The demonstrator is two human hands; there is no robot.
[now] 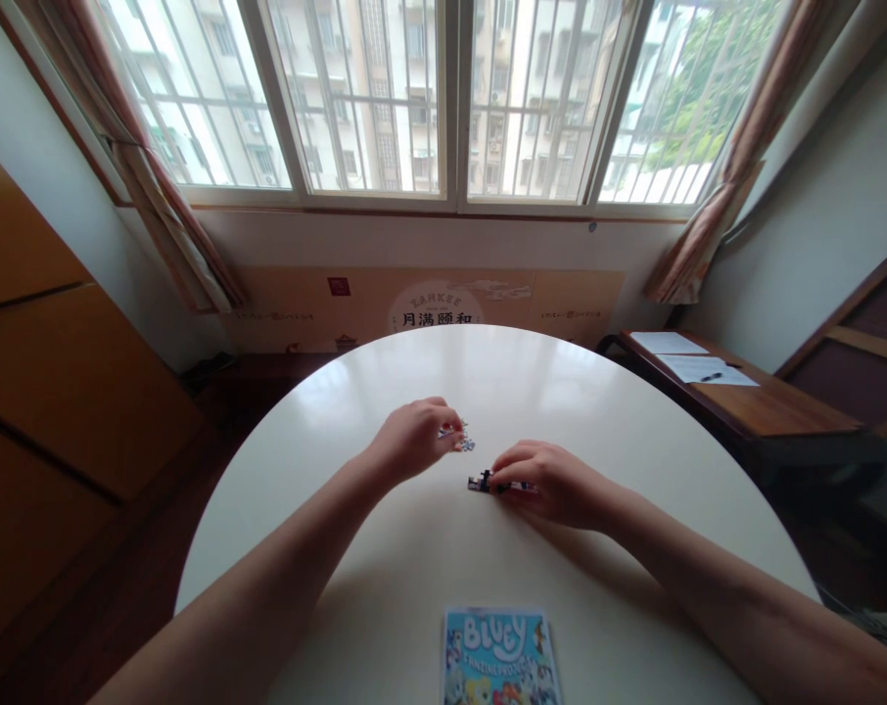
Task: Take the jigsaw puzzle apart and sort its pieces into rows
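My left hand [420, 433] reaches over the middle of the table, its thumb and fingers closed in a pinch on a small, light jigsaw piece [450, 431]. Just beyond those fingertips lie several loose white and blue jigsaw pieces [468, 446], partly hidden by the hand. My right hand [550, 482] rests low on the tabletop, fingers closed on a short strip of dark jigsaw pieces [479, 482]. The strip's left end sticks out from under the fingers; the palm hides part of the rest. Nearer to me lies a blue picture sheet [496, 641] printed "BLUEY", with cartoon figures.
Everything lies on a round white table [385, 607]. A wooden side table [796, 406] with papers [704, 369] and a dark pen-like object stands at the right. Wooden cabinets [54, 392] are on the left. A barred window [450, 108] and a printed cardboard panel [282, 294] are beyond.
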